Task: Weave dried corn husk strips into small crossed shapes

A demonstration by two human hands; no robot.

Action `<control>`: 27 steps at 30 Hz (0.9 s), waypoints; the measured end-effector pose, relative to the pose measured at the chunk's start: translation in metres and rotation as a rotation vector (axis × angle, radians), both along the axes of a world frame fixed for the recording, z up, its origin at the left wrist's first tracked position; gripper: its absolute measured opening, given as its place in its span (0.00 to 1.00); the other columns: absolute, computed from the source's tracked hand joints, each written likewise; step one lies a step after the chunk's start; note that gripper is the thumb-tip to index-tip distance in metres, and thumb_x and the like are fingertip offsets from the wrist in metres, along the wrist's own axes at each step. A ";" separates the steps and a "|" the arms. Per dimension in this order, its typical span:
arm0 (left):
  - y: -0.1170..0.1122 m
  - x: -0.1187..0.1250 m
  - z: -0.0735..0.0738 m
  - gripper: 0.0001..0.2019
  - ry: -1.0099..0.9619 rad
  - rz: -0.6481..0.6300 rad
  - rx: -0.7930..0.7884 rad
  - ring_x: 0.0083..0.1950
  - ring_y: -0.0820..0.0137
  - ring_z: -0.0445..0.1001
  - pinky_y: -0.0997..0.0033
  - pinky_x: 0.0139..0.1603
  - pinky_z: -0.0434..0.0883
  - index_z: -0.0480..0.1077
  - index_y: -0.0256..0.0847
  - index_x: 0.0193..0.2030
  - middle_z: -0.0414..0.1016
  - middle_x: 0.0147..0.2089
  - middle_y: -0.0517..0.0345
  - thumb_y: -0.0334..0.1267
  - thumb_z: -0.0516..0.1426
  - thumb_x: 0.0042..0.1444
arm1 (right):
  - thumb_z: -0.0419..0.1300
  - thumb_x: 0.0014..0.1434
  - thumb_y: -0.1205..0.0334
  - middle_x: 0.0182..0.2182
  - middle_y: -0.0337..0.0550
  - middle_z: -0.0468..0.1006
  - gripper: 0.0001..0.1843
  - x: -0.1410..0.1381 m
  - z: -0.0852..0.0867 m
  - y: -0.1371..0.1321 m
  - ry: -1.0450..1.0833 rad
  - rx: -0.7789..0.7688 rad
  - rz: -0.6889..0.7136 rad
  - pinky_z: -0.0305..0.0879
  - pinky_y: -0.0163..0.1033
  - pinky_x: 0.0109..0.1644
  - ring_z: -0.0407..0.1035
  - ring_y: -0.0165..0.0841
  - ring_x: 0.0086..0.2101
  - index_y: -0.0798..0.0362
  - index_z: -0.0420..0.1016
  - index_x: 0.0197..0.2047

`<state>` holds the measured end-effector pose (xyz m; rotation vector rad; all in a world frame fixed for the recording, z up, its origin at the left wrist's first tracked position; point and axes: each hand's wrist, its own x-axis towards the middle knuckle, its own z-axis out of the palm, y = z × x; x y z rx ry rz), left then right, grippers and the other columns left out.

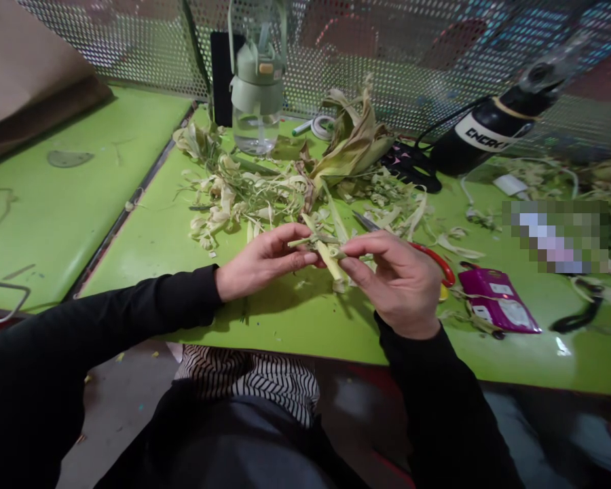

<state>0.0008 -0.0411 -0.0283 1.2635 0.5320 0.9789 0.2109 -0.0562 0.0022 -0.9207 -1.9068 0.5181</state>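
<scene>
Between my two hands is a small bundle of pale yellow-green corn husk strips [329, 259], crossed and folded over each other just above the green table. My left hand [265, 261] pinches its left side between thumb and fingers. On the other side, the thumb and fingertips of my right hand [402, 282] close on a husk end. Right behind the bundle lies a large dried corn husk [359, 149] with brown edges. Red-handled scissors [434, 257] lie partly hidden behind my right hand. Loose husk shreds [229, 197] are heaped to the left.
A clear water bottle [257, 102] stands at the back, near a dark phone-like slab [221, 78]. Towards the right are a black bottle [481, 132], a white charger [510, 185] and a purple packet [502, 299]. Brown paper [35, 68] covers the far left corner.
</scene>
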 end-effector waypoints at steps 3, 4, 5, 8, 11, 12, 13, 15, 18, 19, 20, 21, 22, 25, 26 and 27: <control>0.001 0.000 -0.004 0.10 0.075 0.054 0.171 0.45 0.72 0.78 0.71 0.49 0.73 0.67 0.39 0.48 0.77 0.44 0.56 0.37 0.60 0.61 | 0.66 0.60 0.65 0.34 0.39 0.81 0.04 -0.001 0.000 0.001 -0.026 0.058 -0.036 0.72 0.42 0.40 0.75 0.33 0.34 0.47 0.80 0.39; 0.001 0.000 -0.004 0.10 0.118 0.062 0.225 0.44 0.71 0.78 0.70 0.49 0.73 0.67 0.38 0.49 0.77 0.44 0.55 0.37 0.59 0.63 | 0.66 0.60 0.66 0.33 0.38 0.81 0.04 -0.002 0.000 0.001 -0.022 0.077 -0.061 0.73 0.41 0.40 0.75 0.33 0.34 0.47 0.80 0.39; 0.001 0.000 -0.004 0.09 0.169 0.068 0.275 0.44 0.71 0.78 0.69 0.48 0.74 0.67 0.38 0.49 0.77 0.43 0.55 0.38 0.57 0.64 | 0.66 0.59 0.66 0.33 0.38 0.81 0.05 -0.003 0.000 0.000 -0.021 0.097 -0.082 0.73 0.41 0.39 0.75 0.33 0.34 0.48 0.79 0.39; -0.001 0.000 -0.002 0.06 0.317 0.080 0.396 0.43 0.71 0.78 0.70 0.47 0.73 0.69 0.37 0.46 0.78 0.42 0.54 0.36 0.55 0.65 | 0.66 0.59 0.68 0.33 0.38 0.82 0.05 -0.005 0.001 0.000 -0.088 0.156 -0.076 0.73 0.40 0.38 0.76 0.32 0.33 0.48 0.79 0.38; -0.005 0.001 0.000 0.07 0.380 0.083 0.435 0.40 0.72 0.76 0.70 0.44 0.73 0.70 0.36 0.45 0.78 0.40 0.54 0.36 0.55 0.65 | 0.66 0.59 0.69 0.34 0.38 0.83 0.05 -0.007 0.002 0.000 -0.175 0.213 -0.052 0.74 0.38 0.39 0.76 0.31 0.34 0.49 0.78 0.39; -0.006 0.001 0.000 0.08 0.392 0.090 0.426 0.39 0.72 0.75 0.70 0.43 0.74 0.70 0.35 0.47 0.77 0.39 0.54 0.37 0.55 0.65 | 0.66 0.59 0.69 0.34 0.39 0.83 0.05 -0.007 0.002 0.000 -0.186 0.228 -0.053 0.74 0.38 0.39 0.77 0.31 0.34 0.50 0.78 0.39; -0.006 0.001 -0.001 0.10 0.404 0.098 0.412 0.39 0.71 0.75 0.69 0.42 0.74 0.69 0.35 0.48 0.77 0.39 0.54 0.38 0.55 0.65 | 0.66 0.59 0.69 0.34 0.39 0.83 0.05 -0.008 0.003 0.000 -0.192 0.238 -0.054 0.74 0.38 0.39 0.77 0.31 0.34 0.50 0.78 0.39; -0.007 0.001 -0.001 0.13 0.418 0.103 0.392 0.39 0.70 0.76 0.68 0.43 0.75 0.68 0.34 0.50 0.77 0.40 0.52 0.41 0.56 0.64 | 0.65 0.59 0.69 0.34 0.39 0.83 0.05 -0.008 0.004 -0.001 -0.203 0.246 -0.046 0.74 0.38 0.39 0.77 0.32 0.34 0.49 0.78 0.38; -0.007 -0.001 0.001 0.14 0.421 0.083 0.409 0.42 0.69 0.77 0.68 0.45 0.75 0.69 0.33 0.49 0.78 0.43 0.49 0.42 0.56 0.64 | 0.65 0.60 0.69 0.34 0.41 0.83 0.05 -0.008 0.006 -0.001 -0.223 0.247 -0.026 0.74 0.39 0.39 0.78 0.33 0.34 0.50 0.78 0.38; -0.006 -0.002 0.002 0.14 0.434 0.080 0.426 0.42 0.69 0.77 0.69 0.45 0.75 0.70 0.32 0.49 0.78 0.43 0.49 0.42 0.56 0.65 | 0.65 0.59 0.69 0.34 0.41 0.83 0.05 -0.008 0.006 -0.002 -0.227 0.250 -0.021 0.74 0.39 0.39 0.78 0.33 0.34 0.50 0.78 0.38; -0.005 -0.003 0.005 0.14 0.457 0.079 0.450 0.41 0.70 0.78 0.70 0.44 0.74 0.71 0.32 0.49 0.79 0.43 0.50 0.43 0.56 0.65 | 0.65 0.59 0.69 0.34 0.42 0.83 0.05 -0.008 0.006 -0.002 -0.232 0.253 -0.016 0.74 0.39 0.39 0.78 0.33 0.34 0.50 0.78 0.38; -0.005 -0.004 0.007 0.14 0.488 0.078 0.478 0.41 0.71 0.78 0.72 0.43 0.74 0.71 0.32 0.49 0.79 0.43 0.51 0.43 0.56 0.65 | 0.65 0.59 0.70 0.34 0.42 0.83 0.05 -0.008 0.006 -0.002 -0.235 0.255 -0.011 0.74 0.39 0.39 0.78 0.33 0.34 0.50 0.78 0.38; -0.004 -0.005 0.010 0.14 0.525 0.078 0.507 0.40 0.71 0.78 0.73 0.42 0.73 0.72 0.33 0.49 0.80 0.42 0.52 0.43 0.56 0.66 | 0.65 0.59 0.70 0.34 0.42 0.83 0.05 -0.008 0.006 -0.002 -0.239 0.256 -0.007 0.74 0.38 0.39 0.78 0.33 0.34 0.51 0.78 0.38; -0.003 -0.009 0.018 0.13 0.621 0.088 0.574 0.35 0.74 0.76 0.76 0.37 0.70 0.74 0.34 0.48 0.80 0.37 0.56 0.43 0.57 0.66 | 0.65 0.59 0.71 0.33 0.43 0.83 0.05 -0.008 0.006 -0.003 -0.247 0.259 -0.001 0.74 0.38 0.38 0.77 0.32 0.33 0.51 0.78 0.38; -0.002 -0.010 0.021 0.13 0.637 0.079 0.582 0.34 0.74 0.75 0.77 0.36 0.69 0.74 0.34 0.47 0.80 0.36 0.56 0.43 0.57 0.65 | 0.65 0.59 0.71 0.33 0.43 0.83 0.05 -0.007 0.006 -0.004 -0.248 0.259 0.000 0.74 0.38 0.38 0.78 0.32 0.33 0.51 0.78 0.38; -0.002 -0.011 0.024 0.13 0.641 0.058 0.582 0.33 0.75 0.74 0.77 0.35 0.68 0.74 0.34 0.48 0.79 0.36 0.57 0.43 0.57 0.65 | 0.65 0.59 0.71 0.33 0.43 0.83 0.05 -0.007 0.006 -0.004 -0.249 0.256 0.002 0.74 0.38 0.38 0.78 0.32 0.34 0.51 0.78 0.38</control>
